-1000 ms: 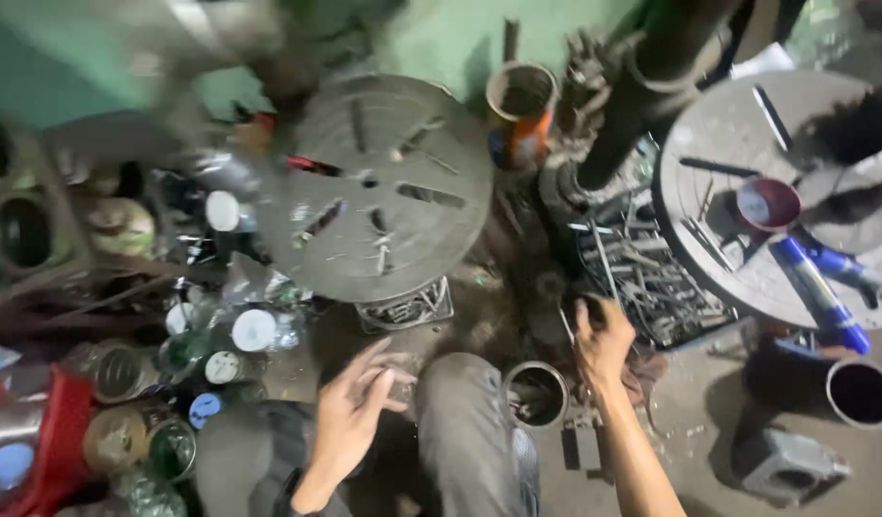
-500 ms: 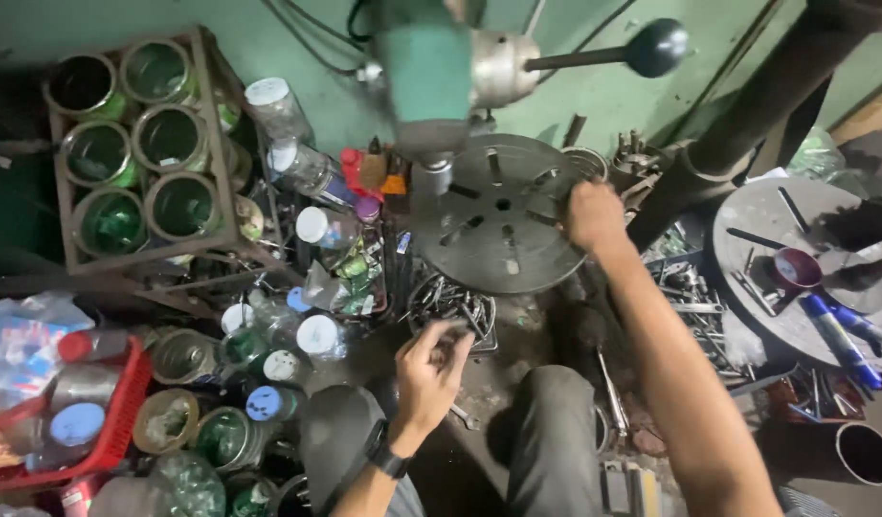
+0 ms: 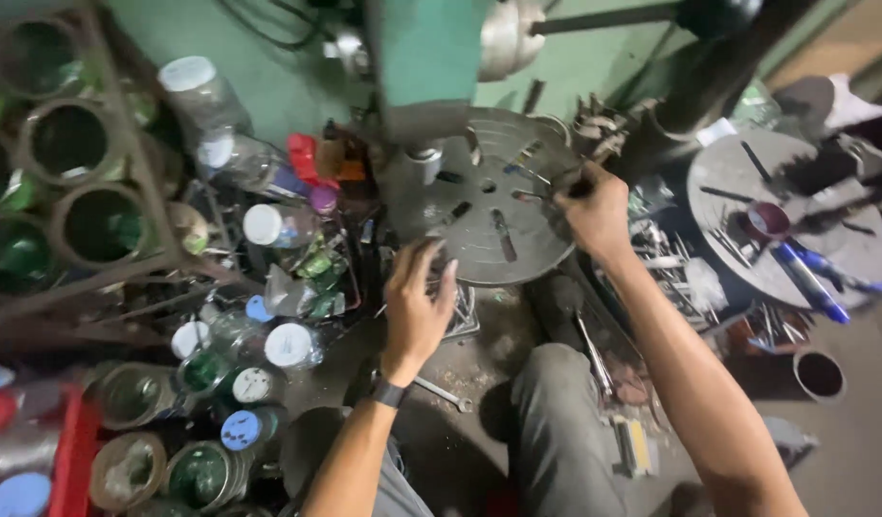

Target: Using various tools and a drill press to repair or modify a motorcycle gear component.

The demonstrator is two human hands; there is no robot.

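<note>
The right hand (image 3: 594, 213) rests on the far right edge of the round slotted drill table (image 3: 493, 196), fingers curled around what looks like a small dark part or tool at the rim (too blurred to name it). The left hand (image 3: 417, 306) hovers at the table's near left edge with fingers spread and half bent, holding nothing that can be seen; whether the fingertips touch the rim cannot be told. The table sits under the green drill column (image 3: 426, 53), with the chuck (image 3: 424, 163) just above its left side.

As for progress, it looks early: the table carries only a few loose bits in its slots, no workpiece appears clamped on it, and nothing stands under the chuck. Both hands are at the rim rather than at the feed handle (image 3: 603, 17), so setting the table or fixing something to it seems to be the step in hand, with any drilling still left.

Around it: jars and bottles (image 3: 268, 225) crowd the floor to the left, a rack of tins (image 3: 72, 144) stands further left, a second round plate (image 3: 790, 206) with a small red cup (image 3: 766, 220) and blue-handled tools (image 3: 814, 278) lies to the right, and a wrench (image 3: 443, 393) lies on the floor beside the person's knee (image 3: 546, 383)
</note>
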